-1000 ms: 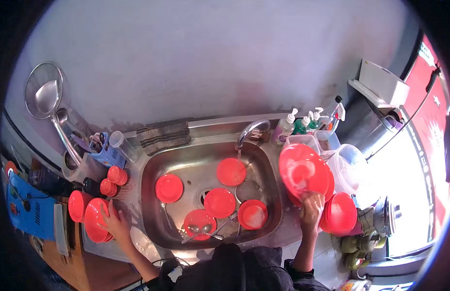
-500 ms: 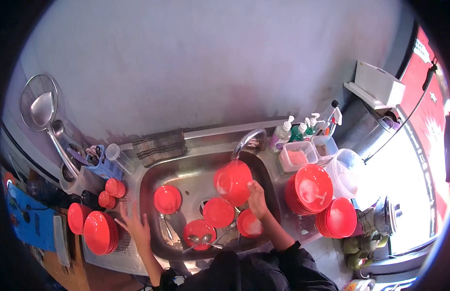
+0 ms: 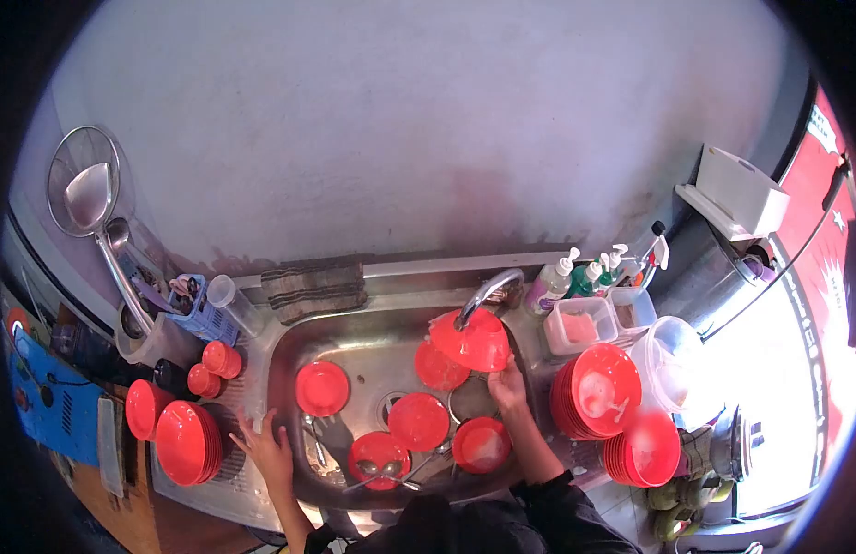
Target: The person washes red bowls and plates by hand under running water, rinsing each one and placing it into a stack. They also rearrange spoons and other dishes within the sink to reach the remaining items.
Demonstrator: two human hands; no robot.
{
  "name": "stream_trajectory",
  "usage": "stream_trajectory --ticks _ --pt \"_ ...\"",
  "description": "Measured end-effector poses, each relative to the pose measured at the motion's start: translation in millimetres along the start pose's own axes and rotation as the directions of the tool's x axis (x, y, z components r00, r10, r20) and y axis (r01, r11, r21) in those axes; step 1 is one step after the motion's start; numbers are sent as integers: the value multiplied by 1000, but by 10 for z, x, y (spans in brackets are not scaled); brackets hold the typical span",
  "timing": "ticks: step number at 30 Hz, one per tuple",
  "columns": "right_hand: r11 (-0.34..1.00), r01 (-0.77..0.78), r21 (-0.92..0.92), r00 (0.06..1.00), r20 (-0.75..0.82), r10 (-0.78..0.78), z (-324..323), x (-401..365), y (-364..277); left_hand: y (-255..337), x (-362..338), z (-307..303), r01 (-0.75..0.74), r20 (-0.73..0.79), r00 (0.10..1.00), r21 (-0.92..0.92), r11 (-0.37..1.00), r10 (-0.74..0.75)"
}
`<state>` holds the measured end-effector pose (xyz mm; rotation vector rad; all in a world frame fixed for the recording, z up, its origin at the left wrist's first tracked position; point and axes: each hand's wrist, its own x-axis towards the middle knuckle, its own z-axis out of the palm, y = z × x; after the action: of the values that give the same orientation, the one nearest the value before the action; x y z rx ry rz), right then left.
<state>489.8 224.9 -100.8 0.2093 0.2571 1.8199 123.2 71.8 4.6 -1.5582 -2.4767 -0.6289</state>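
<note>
My right hand (image 3: 508,388) grips the rim of a red bowl (image 3: 481,343), which is tilted under the faucet (image 3: 488,292). Below and left of that bowl another red dish (image 3: 435,369) rests in the steel sink (image 3: 282,392). Several more red dishes lie in the basin, one of them (image 3: 323,388) at the left. Two spoons (image 3: 377,468) sit on a red dish near the front edge. Over the left rim my left hand (image 3: 268,450) is held with fingers spread and nothing in them, right of a stack of red bowls (image 3: 183,443).
Soapy red bowls (image 3: 599,392) are stacked on the right counter, beside a second stack (image 3: 645,450). Behind them stand a container with a sponge (image 3: 578,325) and pump bottles (image 3: 550,284). A blue basket (image 3: 206,321) and small red cups (image 3: 220,358) are at the left; a cloth (image 3: 313,291) lies behind the sink.
My right hand has moved the bowl rightward and tipped it under the faucet, uncovering a dish in the basin. My left hand stays spread near the left rim. The view has shifted slightly.
</note>
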Motion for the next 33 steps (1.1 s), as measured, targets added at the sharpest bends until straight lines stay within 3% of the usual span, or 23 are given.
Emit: stream_trajectory --ticks 1,2,3,4,6,13,15,22,25,26,27,29,30,31,32,33 --pt "1000 0 0 1000 0 0 18 6 28 16 8 25 -9 10 1000 -7 1000 9" --pt "966 101 -237 965 -213 -153 20 9 76 32 15 45 -19 21 1000 -13 1000 19" --pt "870 138 -473 864 -373 -339 68 6 143 54 23 54 -20 21 1000 -12 1000 20" --pt "871 138 -472 864 -373 -339 74 3 156 80 30 59 -35 22 999 -28 999 35" --pt "877 -26 -480 952 -279 -124 80 -2 189 102 28 66 -50 22 998 -39 998 51" --pt "836 -129 -534 969 -246 -8 239 119 510 56 29 67 -54 31 998 -39 998 56" --pt "850 -245 -466 958 -252 138 182 180 524 43 22 69 -51 39 998 -45 998 53" --pt "853 -92 -513 932 -345 -107 -70 290 542 72 5 14 -23 85 996 -83 996 30" --pt "916 -21 -401 939 -323 -120 -123 273 499 13 -22 132 -37 117 992 -83 996 47" --pt "915 40 -401 921 -341 -190 -124 274 492 -14 -39 224 -65 147 986 -68 996 74" --pt "910 102 -401 897 -358 -258 -113 274 497 11 -65 323 -147 215 965 -42 988 153" --pt "924 100 -368 904 -354 -239 -285 335 432 241 -154 536 -383 277 890 20 923 363" --pt "937 98 -335 912 -346 -219 -384 379 395 364 -207 685 -455 474 767 -71 888 432" --pt "937 97 -335 912 -347 -218 -467 414 392 498 -332 921 -545 460 655 -262 797 599" --pt "959 89 -270 923 -339 -181 -544 458 418 767 -432 938 -530 474 554 -433 729 684" --pt "976 81 -203 933 -328 -146 -585 489 466 992 -587 1038 -597 538 445 -418 685 716"
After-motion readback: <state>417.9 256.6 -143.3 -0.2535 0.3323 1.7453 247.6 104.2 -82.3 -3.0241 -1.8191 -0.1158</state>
